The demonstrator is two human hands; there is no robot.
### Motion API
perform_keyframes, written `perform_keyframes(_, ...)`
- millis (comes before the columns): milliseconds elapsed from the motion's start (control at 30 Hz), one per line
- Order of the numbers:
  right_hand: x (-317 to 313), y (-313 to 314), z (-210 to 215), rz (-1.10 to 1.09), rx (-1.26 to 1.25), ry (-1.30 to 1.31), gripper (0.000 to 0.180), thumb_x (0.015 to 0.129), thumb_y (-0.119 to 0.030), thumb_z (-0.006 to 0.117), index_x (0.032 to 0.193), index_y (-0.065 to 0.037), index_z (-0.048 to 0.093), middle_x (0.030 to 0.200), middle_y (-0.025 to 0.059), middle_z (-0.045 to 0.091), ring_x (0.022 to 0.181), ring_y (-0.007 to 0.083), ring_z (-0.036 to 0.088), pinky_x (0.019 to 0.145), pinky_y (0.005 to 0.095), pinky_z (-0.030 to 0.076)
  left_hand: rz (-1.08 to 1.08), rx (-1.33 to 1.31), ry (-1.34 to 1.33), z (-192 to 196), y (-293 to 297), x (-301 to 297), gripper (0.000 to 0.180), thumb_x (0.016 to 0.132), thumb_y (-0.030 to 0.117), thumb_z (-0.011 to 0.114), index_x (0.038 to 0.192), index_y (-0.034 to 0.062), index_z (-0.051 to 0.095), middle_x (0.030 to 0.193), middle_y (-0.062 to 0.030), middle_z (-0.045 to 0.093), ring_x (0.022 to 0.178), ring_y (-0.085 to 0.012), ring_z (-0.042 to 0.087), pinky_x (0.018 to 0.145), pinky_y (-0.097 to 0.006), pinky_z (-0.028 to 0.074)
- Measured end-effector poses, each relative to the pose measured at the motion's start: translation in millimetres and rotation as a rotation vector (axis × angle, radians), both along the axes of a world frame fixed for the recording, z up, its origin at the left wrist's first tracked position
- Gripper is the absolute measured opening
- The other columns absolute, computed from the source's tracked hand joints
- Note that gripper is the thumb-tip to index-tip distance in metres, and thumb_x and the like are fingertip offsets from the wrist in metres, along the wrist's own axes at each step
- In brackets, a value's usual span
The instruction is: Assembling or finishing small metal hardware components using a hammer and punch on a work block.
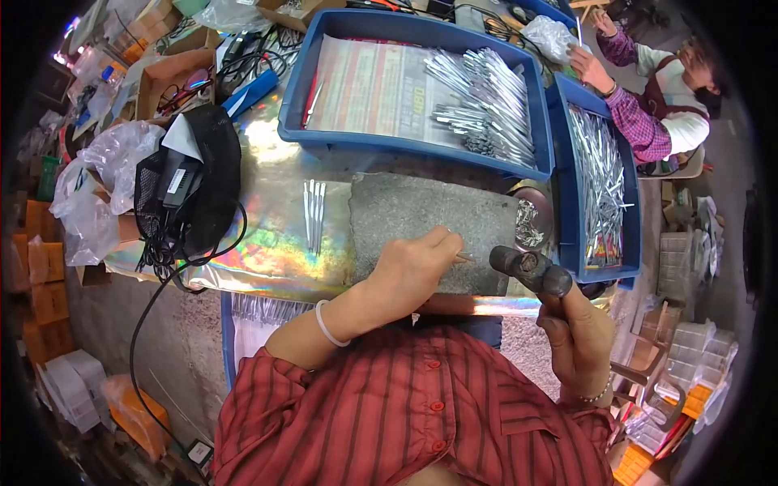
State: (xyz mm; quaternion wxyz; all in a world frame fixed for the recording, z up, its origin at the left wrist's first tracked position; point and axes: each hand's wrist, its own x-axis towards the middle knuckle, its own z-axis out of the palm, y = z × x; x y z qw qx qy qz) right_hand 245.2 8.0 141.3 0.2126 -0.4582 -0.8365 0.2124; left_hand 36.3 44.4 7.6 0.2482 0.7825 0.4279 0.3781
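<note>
The tabletop (271, 174), with its shiny covering, carries nearly everything. The largest container on it is the blue tray (413, 152) at the far side, lined with printed paper; a heap of silver sticks (490, 101) fills its right part. A narrower blue tray (570, 211) stands to its right, running away from the person and full of similar sticks. A third blue tray (228, 340) shows partly below the near edge, also with thin sticks in it.

The grey slab (429, 215) lies in front of the person. The left hand (417, 271) is over its near part, nearer to the thin piece (463, 257) than the other hand: its grip is narrow, thumb and fingers pinched round that piece. The right hand (579, 332), right of the slab, has its grip closed on a hammer (531, 271), whose dark head is by the slab's near right corner.

Four silver rods (314, 215) lie side by side left of the slab, pointing away from the person. The round dish (545, 206) beside the slab's right edge holds small silver bits (528, 227).

Smallest is the pinched piece: its tip points rightward, toward the near end of the hammer head, close but apart; fingers hide the rest of its length.
</note>
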Motion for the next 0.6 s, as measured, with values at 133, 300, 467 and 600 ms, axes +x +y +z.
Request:
perform_keyframes(133,-5,6,3,0.068,-0.062,-0.027,0.053,0.071,0.006,0.062,0.122,0.002,0.046,0.086,0.0167,0.059,0.067,0.0296,0.059,0.057,0.0332,0.047,-0.002,-0.008,0.004,1,0,1,0.015,0.073,-0.002,0.056,0.085,0.0058,0.052,0.077,-0.0107,0.054,0.061,-0.0328,0.057,0.048,-0.039,0.046)
perform_keyframes(300,-2,1,20,0.038,-0.041,-0.218,0.045,0.077,-0.005,0.059,0.12,-0.001,0.048,0.09,0.0136,0.06,0.071,0.029,0.06,0.061,0.0353,0.049,0.008,-0.02,0.029,-2,-1,-2,0.015,0.073,-0.003,0.056,0.085,0.0058,0.052,0.077,-0.0107,0.054,0.061,-0.033,0.057,0.048,-0.039,0.045)
perform_keyframes(467,-5,4,20,0.06,-0.101,-0.316,0.048,0.075,-0.011,0.062,0.12,-0.003,0.048,0.073,0.0091,0.054,0.062,0.0293,0.055,0.053,0.0416,0.043,-0.02,-0.007,0.042,2,2,3,0.015,0.073,-0.003,0.055,0.085,0.0061,0.052,0.077,-0.0105,0.054,0.062,-0.0324,0.057,0.048,-0.039,0.045)
perform_keyframes(600,11,-5,15,0.075,-0.113,-0.374,0.049,0.072,-0.01,0.066,0.117,-0.002,0.048,0.076,0.0098,0.056,0.058,0.0261,0.053,0.055,0.0357,0.043,0.012,-0.044,0.052,-6,-2,-3,0.017,0.072,-0.004,0.054,0.085,0.006,0.053,0.077,-0.0107,0.054,0.062,-0.0326,0.056,0.048,-0.039,0.045)
